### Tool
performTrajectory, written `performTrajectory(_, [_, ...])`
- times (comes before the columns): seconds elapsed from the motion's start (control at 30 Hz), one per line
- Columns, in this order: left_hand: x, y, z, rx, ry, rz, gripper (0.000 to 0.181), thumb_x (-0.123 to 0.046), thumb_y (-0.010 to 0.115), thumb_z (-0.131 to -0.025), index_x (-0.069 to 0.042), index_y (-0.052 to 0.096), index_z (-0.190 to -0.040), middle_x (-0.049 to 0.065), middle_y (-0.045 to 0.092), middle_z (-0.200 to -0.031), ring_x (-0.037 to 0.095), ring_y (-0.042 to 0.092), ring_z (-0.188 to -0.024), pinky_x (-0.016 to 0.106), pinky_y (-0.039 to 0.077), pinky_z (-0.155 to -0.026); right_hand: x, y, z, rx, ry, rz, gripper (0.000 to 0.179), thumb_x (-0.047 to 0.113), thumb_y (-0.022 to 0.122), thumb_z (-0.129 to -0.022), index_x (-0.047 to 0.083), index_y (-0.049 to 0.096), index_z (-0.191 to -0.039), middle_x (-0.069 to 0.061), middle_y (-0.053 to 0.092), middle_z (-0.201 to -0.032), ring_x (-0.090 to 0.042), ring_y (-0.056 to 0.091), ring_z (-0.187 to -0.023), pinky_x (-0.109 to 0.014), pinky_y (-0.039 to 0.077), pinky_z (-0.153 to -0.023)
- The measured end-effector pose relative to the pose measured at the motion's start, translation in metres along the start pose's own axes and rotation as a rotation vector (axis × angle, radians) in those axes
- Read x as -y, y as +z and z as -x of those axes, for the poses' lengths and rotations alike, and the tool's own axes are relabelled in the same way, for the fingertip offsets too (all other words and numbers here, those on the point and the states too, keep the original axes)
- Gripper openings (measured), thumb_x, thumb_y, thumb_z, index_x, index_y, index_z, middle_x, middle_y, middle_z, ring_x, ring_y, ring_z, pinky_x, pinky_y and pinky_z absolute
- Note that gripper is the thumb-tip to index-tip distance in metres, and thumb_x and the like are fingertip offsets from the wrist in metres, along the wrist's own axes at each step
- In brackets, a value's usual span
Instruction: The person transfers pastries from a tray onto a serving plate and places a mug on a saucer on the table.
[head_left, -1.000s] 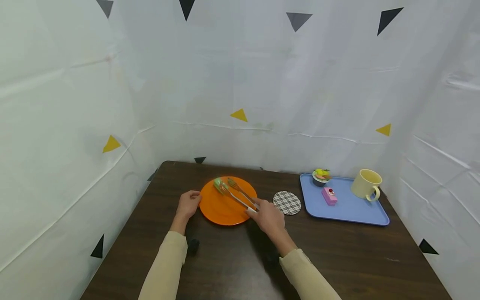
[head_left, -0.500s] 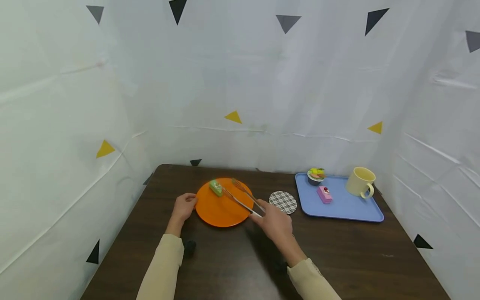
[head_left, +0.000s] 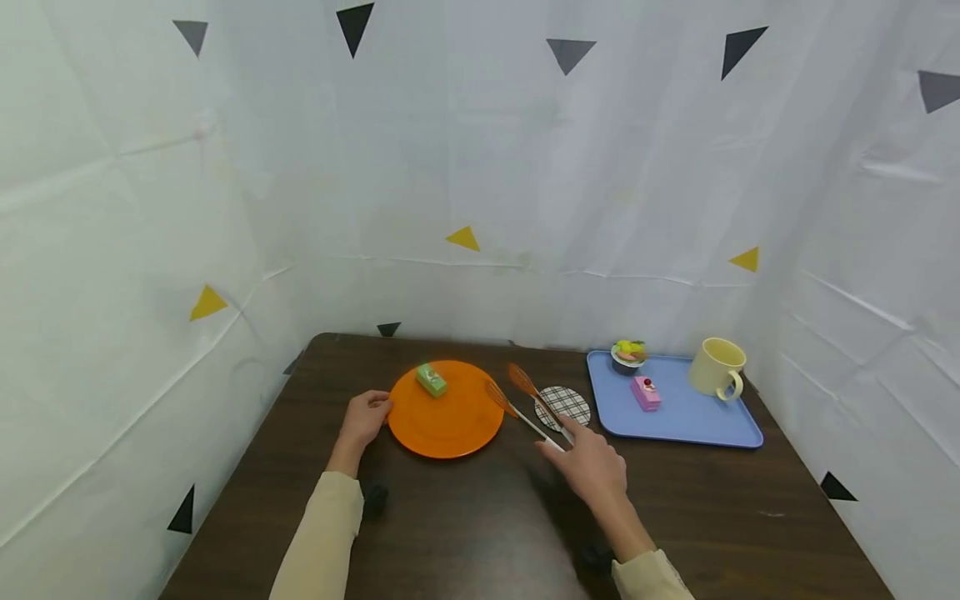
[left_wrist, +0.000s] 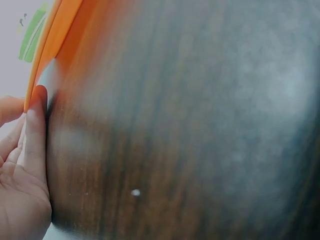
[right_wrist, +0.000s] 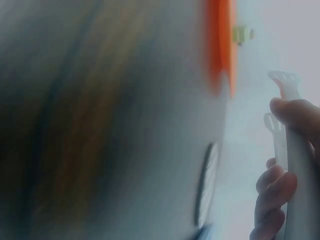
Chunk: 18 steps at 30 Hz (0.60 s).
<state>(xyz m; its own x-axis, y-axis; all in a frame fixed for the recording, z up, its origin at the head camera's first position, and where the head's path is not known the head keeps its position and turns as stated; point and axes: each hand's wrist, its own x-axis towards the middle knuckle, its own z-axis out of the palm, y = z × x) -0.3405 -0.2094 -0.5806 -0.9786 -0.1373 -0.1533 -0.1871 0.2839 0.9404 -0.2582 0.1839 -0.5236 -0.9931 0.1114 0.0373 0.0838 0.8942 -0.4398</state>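
Note:
In the head view my left hand [head_left: 363, 418] is at the left edge of an orange plate [head_left: 444, 432]. The left wrist view shows its thumb over the rim and fingers beneath, pinching it. A small green cake piece [head_left: 431, 380] sits on the plate's back left. My right hand [head_left: 594, 468] grips a pair of tongs [head_left: 536, 428] by the handles. The tong arms are spread, with nothing between the tips, in the air right of the plate. Part of a round checked coaster [head_left: 576, 403] is hidden behind them.
A blue tray [head_left: 693, 423] lies at the table's back right. On it are a pink cake piece [head_left: 646, 395], a small cup with a fruit-like topping [head_left: 628, 357] and a yellow mug [head_left: 712, 371]. White curtains [head_left: 645, 183] stand behind and beside the dark wooden table [head_left: 465, 533].
The tongs have come off the green cake piece, which stays on the plate. My right hand has drawn them right, past the plate's edge. The left hand still holds the rim.

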Motion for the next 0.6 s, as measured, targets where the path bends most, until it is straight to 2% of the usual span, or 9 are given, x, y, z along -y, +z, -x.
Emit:
performTrajectory(0.1, [0.002, -0.002, -0.001, 0.014, 0.020, 0.004, 0.037, -0.021, 0.054, -0.104, -0.001, 0.057, -0.134, 0.021, 0.061, -0.128, 0.030, 0.062, -0.110, 0.042, 0.054, -0.094, -0.011, -0.003, 0.001, 0.015, 0.033, 0.000, 0.085, 0.082, 0.061, -0.074, 0.035, 0.054, -0.144, -0.015, 0.065, -0.130, -0.037, 0.066, -0.096, -0.054, 0.049, -0.070])
performTrajectory(0.27, [0.002, -0.003, -0.003, 0.021, -0.006, -0.002, 0.036, -0.022, 0.054, -0.103, -0.004, 0.057, -0.134, 0.019, 0.062, -0.127, 0.026, 0.063, -0.106, 0.037, 0.055, -0.090, -0.029, -0.011, 0.001, 0.024, 0.075, -0.012, 0.101, 0.093, 0.051, -0.067, 0.030, 0.051, -0.146, -0.020, 0.059, -0.136, -0.042, 0.063, -0.104, -0.057, 0.047, -0.072])
performTrajectory(0.43, [0.001, -0.001, -0.002, 0.025, -0.020, -0.006, 0.037, -0.022, 0.054, -0.103, -0.004, 0.056, -0.135, 0.018, 0.061, -0.128, 0.025, 0.063, -0.107, 0.037, 0.055, -0.092, -0.048, -0.024, 0.002, -0.014, 0.112, -0.033, 0.102, 0.093, 0.050, -0.068, 0.030, 0.048, -0.148, -0.021, 0.061, -0.133, -0.038, 0.064, -0.096, -0.051, 0.045, -0.066])
performTrajectory(0.6, [0.001, -0.004, -0.003, 0.039, -0.019, -0.008, 0.037, -0.023, 0.055, -0.103, -0.004, 0.056, -0.135, 0.018, 0.059, -0.132, 0.027, 0.061, -0.113, 0.037, 0.054, -0.094, -0.063, -0.037, 0.003, -0.013, 0.156, -0.043, 0.104, 0.091, 0.051, -0.070, 0.025, 0.045, -0.151, -0.024, 0.058, -0.135, -0.045, 0.062, -0.104, -0.057, 0.046, -0.070])
